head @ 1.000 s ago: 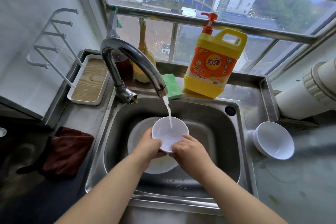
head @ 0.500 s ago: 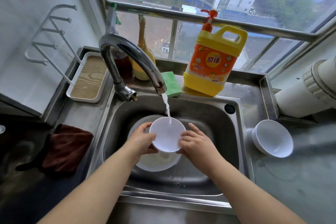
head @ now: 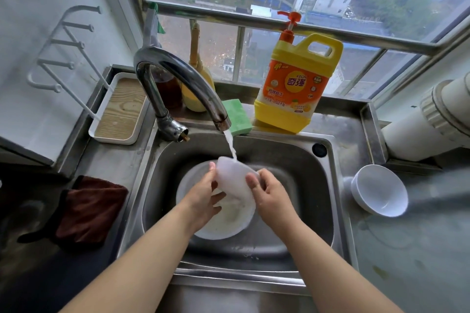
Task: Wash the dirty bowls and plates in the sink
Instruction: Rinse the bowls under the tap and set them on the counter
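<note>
Gripping a small white plastic bowl (head: 232,180) (blurred, tilted) under the tap stream, my left hand (head: 203,198) and right hand (head: 270,194) hold it above the steel sink (head: 300,185).

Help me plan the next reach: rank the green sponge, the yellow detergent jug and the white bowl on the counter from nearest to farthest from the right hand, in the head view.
From the right hand:
1. Green sponge, behind the sink, beside the faucet.
2. White bowl, on the counter to the right; close to the sponge's distance, hard to separate.
3. Yellow detergent jug, back on the ledge.
</note>
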The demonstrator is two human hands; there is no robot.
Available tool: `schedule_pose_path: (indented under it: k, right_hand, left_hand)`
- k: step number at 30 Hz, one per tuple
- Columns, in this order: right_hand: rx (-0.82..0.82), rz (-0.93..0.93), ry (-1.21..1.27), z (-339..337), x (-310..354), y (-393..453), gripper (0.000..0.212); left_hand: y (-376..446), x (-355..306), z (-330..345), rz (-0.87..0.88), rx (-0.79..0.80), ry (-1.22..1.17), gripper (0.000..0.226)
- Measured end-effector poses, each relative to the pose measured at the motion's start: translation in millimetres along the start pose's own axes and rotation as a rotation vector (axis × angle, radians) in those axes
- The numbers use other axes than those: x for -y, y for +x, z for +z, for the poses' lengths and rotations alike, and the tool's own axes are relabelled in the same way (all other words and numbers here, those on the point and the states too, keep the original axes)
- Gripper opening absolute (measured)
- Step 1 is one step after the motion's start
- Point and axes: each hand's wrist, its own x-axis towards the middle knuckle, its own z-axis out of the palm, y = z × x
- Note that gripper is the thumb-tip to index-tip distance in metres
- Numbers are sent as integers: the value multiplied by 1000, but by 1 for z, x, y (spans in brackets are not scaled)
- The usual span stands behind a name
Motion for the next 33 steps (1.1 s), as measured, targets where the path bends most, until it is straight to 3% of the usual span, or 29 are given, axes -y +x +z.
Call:
schedule_pose_path:
  k: [2,4,8,12,19,23,26,33]
  right_hand:
    - [-5,211,292,1,3,3,42]
    - [-10,379,552,5,11,6,36]
    - [-60,578,887,11,21,14,29]
    - [-93,650,926,14,17,19,36]
    - [-163,711,935,5,14,23,38]
    - [-148,706,1068,-5,17,22,38]
    - [-130,698,1129,-6,17,26,39]
    - [-51,704,1098,16,31,36,41]
  left_hand:
    - [-3,-1,-1,79,-11,-1,39]
    - [-3,-3,-3,147,-31,27,29]
    - [-3,-2,-11,251,-70,41,33]
    - [-5,-7,-13,310,-85,16,63]
    - [-6,-17,0,374,-63,144,72]
    - [-7,-21,11,408,-22,112,54]
    - [-9,-25,13,407,-17,86,55]
    - [-13,-37,-11,371,-78,-143,23]
